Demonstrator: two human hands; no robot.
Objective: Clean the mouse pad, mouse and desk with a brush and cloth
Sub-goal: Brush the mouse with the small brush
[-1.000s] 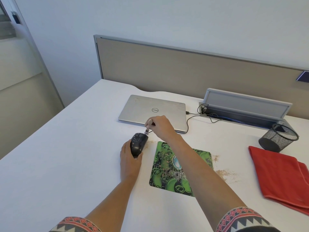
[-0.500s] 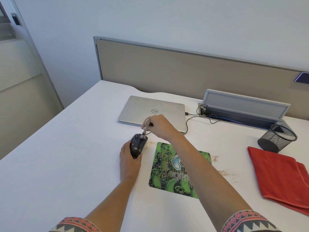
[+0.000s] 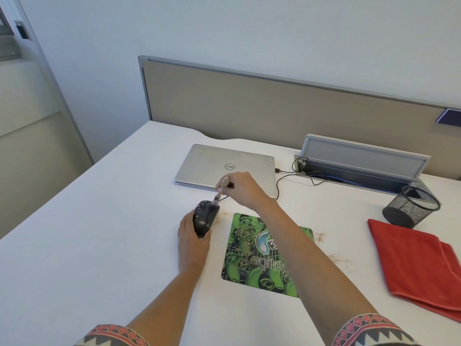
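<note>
A black mouse point(image 3: 203, 217) speckled with crumbs rests on the white desk point(image 3: 99, 233), left of the green mouse pad point(image 3: 252, 260). My left hand point(image 3: 192, 242) grips the mouse's near end. My right hand point(image 3: 240, 187) pinches a small brush point(image 3: 219, 192) with a pale handle, its bristles touching the mouse's far right side. My right forearm crosses over the pad and hides part of it. A red cloth point(image 3: 414, 265) lies folded at the right.
A closed silver laptop point(image 3: 225, 167) sits behind the mouse, its cable running to a grey cable box point(image 3: 361, 163). A black mesh cup point(image 3: 411, 206) stands by the cloth. Crumbs point(image 3: 339, 259) lie scattered right of the pad. A beige partition point(image 3: 274, 106) backs the desk.
The brush tip has shifted slightly across the mouse's far end, with my right hand moving a little. My left hand and the mouse stay in place.
</note>
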